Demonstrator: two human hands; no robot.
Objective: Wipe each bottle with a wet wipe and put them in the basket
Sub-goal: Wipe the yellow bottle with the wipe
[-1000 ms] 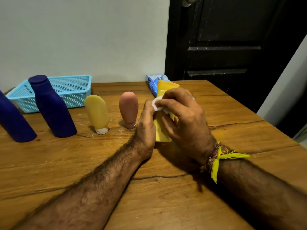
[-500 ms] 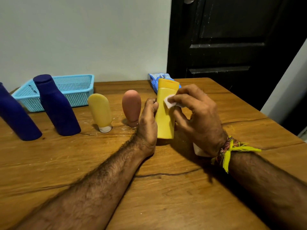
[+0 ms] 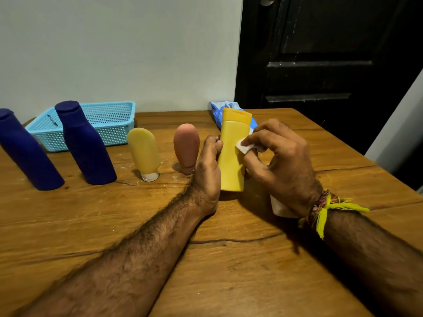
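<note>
Head view of a wooden counter (image 3: 229, 259), its brown planks marked by dark cracks along the grain and a few pale specks near the small bottles. The counter stands against a plain pale wall (image 3: 137, 53); to the right of the wall is a dark panelled door (image 3: 320, 65), and a lighter wall edge shows at far right. At centre, a yellow bottle (image 3: 232, 156) stands upright with its base on or just above the counter. The left hand (image 3: 207, 170) holds it from the left side, fingers curled round the back and thumb at the front edge. The right hand (image 3: 281, 161) pinches a small white wet wipe (image 3: 245, 146) between thumb and fingers and presses it against the bottle's right front face. A wristband (image 3: 320, 207) with yellow threads circles the right wrist, and a white object, partly hidden, lies on the counter beneath that wrist. Just behind the yellow bottle lies a blue wipes pack (image 3: 217, 110). To the left stand a pink tube (image 3: 186, 147) and a pale yellow tube (image 3: 144, 152), each on its cap, then two dark blue bottles (image 3: 87, 143), the farther one cut by the left frame edge. A light blue mesh basket (image 3: 109, 124) sits at the back left, near the wall, behind the blue bottles.
</note>
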